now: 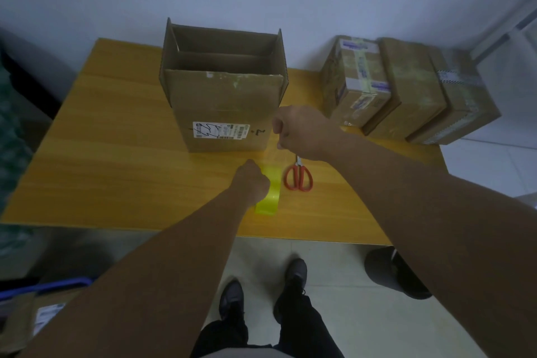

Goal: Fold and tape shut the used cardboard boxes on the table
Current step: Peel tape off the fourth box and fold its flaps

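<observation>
Open box: brown corrugated, upright at mid-table; top flaps raised, white scribbled shipping label on near face, old tape scraps along the near flap.
Left hand: curled round the yellow tape roll, in front of the box.
Right hand: beside the box's near right corner, pinching a faint clear tape strip drawn from the roll.
Scissors: red-handled, flat, just right of the roll.
Sealed boxes: three, side by side, far right.

Hands on yellow tape
</observation>
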